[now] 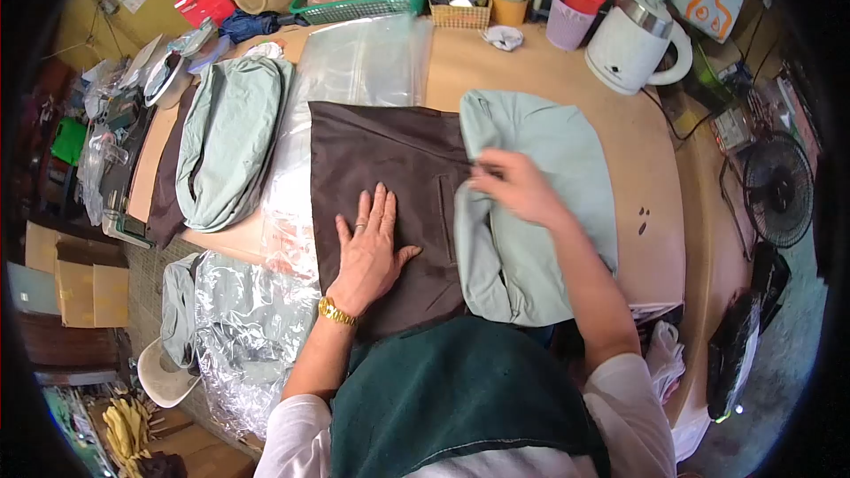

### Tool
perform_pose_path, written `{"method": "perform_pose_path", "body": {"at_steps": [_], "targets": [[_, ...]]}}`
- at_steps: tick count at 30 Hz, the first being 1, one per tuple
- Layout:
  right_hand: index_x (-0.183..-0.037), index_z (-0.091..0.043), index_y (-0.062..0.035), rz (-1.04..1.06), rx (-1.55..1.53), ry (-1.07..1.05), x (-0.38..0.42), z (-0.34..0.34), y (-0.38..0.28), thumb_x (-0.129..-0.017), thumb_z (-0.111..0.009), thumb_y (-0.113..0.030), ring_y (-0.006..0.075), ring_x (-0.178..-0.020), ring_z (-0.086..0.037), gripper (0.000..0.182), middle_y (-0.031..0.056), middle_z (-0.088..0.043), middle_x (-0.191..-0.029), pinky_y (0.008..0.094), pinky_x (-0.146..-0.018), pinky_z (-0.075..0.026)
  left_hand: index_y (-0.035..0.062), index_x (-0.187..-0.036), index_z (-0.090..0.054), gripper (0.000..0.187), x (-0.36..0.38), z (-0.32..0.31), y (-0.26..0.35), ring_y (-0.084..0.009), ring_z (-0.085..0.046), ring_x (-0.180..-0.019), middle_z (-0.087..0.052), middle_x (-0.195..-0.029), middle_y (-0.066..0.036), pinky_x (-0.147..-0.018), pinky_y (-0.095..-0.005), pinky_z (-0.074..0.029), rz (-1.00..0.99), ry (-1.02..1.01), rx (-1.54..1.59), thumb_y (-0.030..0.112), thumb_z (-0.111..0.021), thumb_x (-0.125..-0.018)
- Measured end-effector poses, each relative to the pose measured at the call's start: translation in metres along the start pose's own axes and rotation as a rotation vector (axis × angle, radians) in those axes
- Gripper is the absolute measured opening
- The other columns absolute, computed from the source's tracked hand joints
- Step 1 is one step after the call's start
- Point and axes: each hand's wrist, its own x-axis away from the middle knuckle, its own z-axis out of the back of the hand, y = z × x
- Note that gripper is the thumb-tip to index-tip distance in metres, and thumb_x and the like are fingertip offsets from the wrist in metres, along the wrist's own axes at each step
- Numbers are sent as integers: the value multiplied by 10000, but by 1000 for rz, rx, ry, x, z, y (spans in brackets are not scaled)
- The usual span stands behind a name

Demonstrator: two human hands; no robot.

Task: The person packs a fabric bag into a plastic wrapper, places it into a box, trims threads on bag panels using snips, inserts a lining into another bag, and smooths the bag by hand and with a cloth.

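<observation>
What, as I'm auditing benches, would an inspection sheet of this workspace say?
Surface: tan tabletop, partly covered.
Job's things: dark brown cloth panel, spread out; pale green folded fabric along its right edge, join unclear.
Clutter: clear plastic sheets, white electric kettle with silver top, green plastic basket.
Hands: left hand flat on the panel; right hand curled near its right edge, hold unclear.
Cables: thin black cable near the kettle.
Surroundings: round black fan at right, brown cardboard boxes at left.
</observation>
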Motion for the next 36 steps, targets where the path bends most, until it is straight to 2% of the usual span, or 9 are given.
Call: {"method": "perform_pose_path", "body": {"at_steps": [6, 8, 12, 16, 20, 23, 29, 34, 36], "targets": [[-949, -626, 40, -385, 81, -48, 62, 89, 18, -877, -654, -129, 99, -776, -576, 185, 22, -639, -789, 275, -696, -460, 10, -1441, -381, 793, -11, 17, 15, -378, -235, -1444, -305, -1537, -194, -1121, -613, -207, -127, 142, -34, 422, -677, -832], [-1000, -642, 19, -330, 509, 172, 63, 78, -9, -904, -623, -141, 113, -761, -581, 188, 46, -655, -791, 273, -704, -456, 64, -1453, -384, 769, -20, 8, 42, -389, -217, -1446, -263, -1553, -195, -1109, -645, -186, -313, 153, 112, 440, -654, -839], [-1050, -628, -17, -10, 20, 280, 26, 14, -74, -947, -559, -141, 253, -791, -643, 175, 161, -659, -890, 335, -722, -480, 93, -1454, -389, 655, -22, -45, 83, -409, -163, -1454, -237, -1564, -188, -1074, -720, -138, -485, 35, 79, 375, -565, -889], [-986, -596, -22, 131, 269, 307, -19, -38, -43, -969, -520, -141, 378, -852, -613, 142, 182, -641, -942, 402, -729, -483, 36, -1438, -390, 697, -18, -60, 90, -397, -212, -1442, -253, -1557, -192, -1090, -698, -134, -501, 21, -2, 425, -558, -885], [-944, -572, -1, -45, 295, 472, -17, -18, 35, -983, -500, -170, 421, -883, -616, 187, 213, -651, -898, 460, -730, -471, 23, -1468, -340, 831, -4, -2, 48, -369, -260, -1427, -287, -1552, -175, -1105, -645, -158, -201, 31, -19, 478, -636, -838], [-944, -568, 5, -185, 283, 387, -7, -9, 22, -988, -500, -183, 431, -875, -615, 205, 221, -654, -859, 468, -731, -472, 53, -1489, -321, 722, 1, 10, -9, -404, -182, -1459, -216, -1583, -185, -1128, -620, -137, 124, 249, -23, 269, -631, -874], [-989, -559, -11, -156, 403, 404, -3, -16, 30, -986, -499, -205, 422, -865, -617, 203, 213, -654, -875, 481, -726, -467, 93, -1488, -336, 764, -31, 5, 42, -346, -220, -1456, -265, -1567, -157, -1134, -637, -95, -463, 138, 103, 486, -584, -882], [-995, -564, -28, -162, 399, 424, 28, -2, 33, -960, -527, -206, 417, -875, -617, 185, 194, -659, -909, 479, -727, -473, 59, -1436, -418, 669, -87, -8, -58, -383, -206, -1452, -279, -1558, -182, -1117, -654, -118, 272, 383, -248, 481, -520, -928], [-994, -563, -37, -95, 512, 450, 26, -9, 27, -940, -546, -197, 399, -878, -625, 170, 176, -663, -918, 475, -729, -482, 18, -1419, -424, 692, -99, 3, -92, -434, -334, -1351, -393, -1453, -239, -1052, -624, -260, 220, 565, -169, 498, -529, -932]]}}
